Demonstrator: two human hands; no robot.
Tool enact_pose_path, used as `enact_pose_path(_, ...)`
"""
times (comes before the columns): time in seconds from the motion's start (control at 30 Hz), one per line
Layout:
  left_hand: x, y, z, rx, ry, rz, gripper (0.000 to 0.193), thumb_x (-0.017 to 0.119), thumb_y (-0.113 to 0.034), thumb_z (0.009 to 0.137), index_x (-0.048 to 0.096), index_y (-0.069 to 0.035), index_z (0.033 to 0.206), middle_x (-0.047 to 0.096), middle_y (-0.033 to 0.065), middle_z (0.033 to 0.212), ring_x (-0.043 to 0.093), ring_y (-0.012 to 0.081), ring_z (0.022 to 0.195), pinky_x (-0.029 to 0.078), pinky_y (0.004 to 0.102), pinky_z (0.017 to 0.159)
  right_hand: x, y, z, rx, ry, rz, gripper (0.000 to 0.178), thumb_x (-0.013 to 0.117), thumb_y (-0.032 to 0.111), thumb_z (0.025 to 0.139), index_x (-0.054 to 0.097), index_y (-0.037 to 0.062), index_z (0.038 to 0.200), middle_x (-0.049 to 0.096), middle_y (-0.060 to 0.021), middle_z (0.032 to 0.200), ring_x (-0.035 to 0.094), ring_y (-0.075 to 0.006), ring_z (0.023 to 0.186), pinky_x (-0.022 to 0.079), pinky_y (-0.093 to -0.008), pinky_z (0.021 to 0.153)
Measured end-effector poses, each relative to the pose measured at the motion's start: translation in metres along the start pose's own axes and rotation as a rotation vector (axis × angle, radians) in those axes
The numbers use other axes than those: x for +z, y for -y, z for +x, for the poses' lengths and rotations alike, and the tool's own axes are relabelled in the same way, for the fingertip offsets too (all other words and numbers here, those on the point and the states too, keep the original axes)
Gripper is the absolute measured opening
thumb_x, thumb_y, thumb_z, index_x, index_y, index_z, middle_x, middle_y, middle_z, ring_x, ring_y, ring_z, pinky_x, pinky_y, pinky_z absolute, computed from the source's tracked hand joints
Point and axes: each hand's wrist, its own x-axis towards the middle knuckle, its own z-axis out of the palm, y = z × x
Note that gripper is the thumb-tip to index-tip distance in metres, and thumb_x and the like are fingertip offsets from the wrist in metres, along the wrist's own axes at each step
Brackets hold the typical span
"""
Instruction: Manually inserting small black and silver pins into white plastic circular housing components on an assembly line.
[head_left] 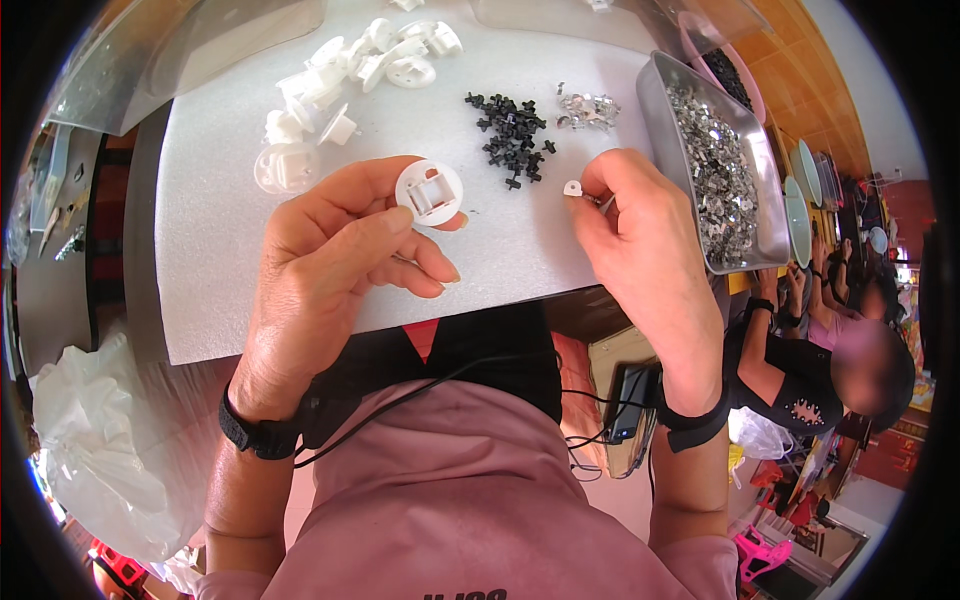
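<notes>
Over the white mat (220, 220), the worker's left hand (335, 235) pinches a white disc (430, 188), slotted face up, while the right hand (637, 215), a little apart, holds a small pale tab (573, 188). Farther off lie white fittings (370, 65), a heap of black pegs (512, 135) and some shiny bits (592, 110), and on the right stands a metal tray (772, 222) full of such bits.

Gap between left hand (325, 240) and right hand (640, 215)
I can pass over the mat (510, 245) there; black pieces (514, 140) block beyond, the tray (768, 215) right, white parts (315, 88) far left.
</notes>
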Motion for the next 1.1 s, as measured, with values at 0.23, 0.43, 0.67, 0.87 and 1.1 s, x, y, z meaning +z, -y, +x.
enact_pose_path(0.23,0.002,-0.002,0.000,0.002,-0.014,0.008,0.034,0.045,-0.009,0.090,0.055,0.010,0.117,0.066,0.0210,0.098,0.065,0.0166,0.069,0.055,0.0232,0.062,0.000,0.003,0.002,0.006,-0.003,-0.004,0.008,0.056,0.002,0.080,0.051,-0.0032,0.080,0.058,-0.0213,0.081,0.057,-0.0415,0.076,0.045,-0.0471,0.066)
enact_pose_path(0.43,0.005,-0.007,0.001,-0.056,-0.031,0.051,0.034,0.048,-0.011,0.090,0.057,0.007,0.117,0.066,0.0180,0.095,0.064,0.0155,0.070,0.053,0.0245,0.062,0.000,0.004,0.002,0.000,0.010,0.019,0.008,0.057,0.002,0.081,0.052,-0.0029,0.082,0.058,-0.0200,0.079,0.057,-0.0399,0.074,0.044,-0.0452,0.065)
enact_pose_path(0.67,0.014,-0.010,0.004,-0.094,-0.065,0.159,0.042,0.052,-0.011,0.090,0.048,0.006,0.128,0.065,0.0154,0.096,0.063,0.0152,0.070,0.051,0.0246,0.064,-0.001,0.004,-0.002,0.011,0.004,0.116,0.010,0.061,0.002,0.080,0.052,-0.0020,0.082,0.058,-0.0183,0.079,0.057,-0.0387,0.074,0.044,-0.0438,0.064)
enact_pose_path(0.87,0.024,-0.015,-0.007,-0.023,-0.160,0.152,0.037,0.052,-0.009,0.090,0.050,0.003,0.125,0.061,0.0098,0.087,0.061,0.0122,0.067,0.049,0.0221,0.059,0.002,0.001,-0.005,-0.105,-0.031,0.149,0.012,0.065,-0.003,0.082,0.054,-0.0012,0.087,0.053,-0.0060,0.070,0.049,-0.0105,0.057,0.040,-0.0249,0.052)
enact_pose_path(1.1,0.046,-0.019,-0.005,-0.097,0.065,0.237,0.025,0.051,-0.011,0.095,0.054,0.003,0.115,0.060,0.0078,0.088,0.056,0.0086,0.059,0.045,0.0194,0.049,-0.002,0.009,-0.006,-0.262,-0.026,0.283,0.018,0.065,-0.009,0.076,0.053,0.0000,0.087,0.053,-0.0101,0.077,0.054,-0.0231,0.063,0.043,-0.0315,0.055)
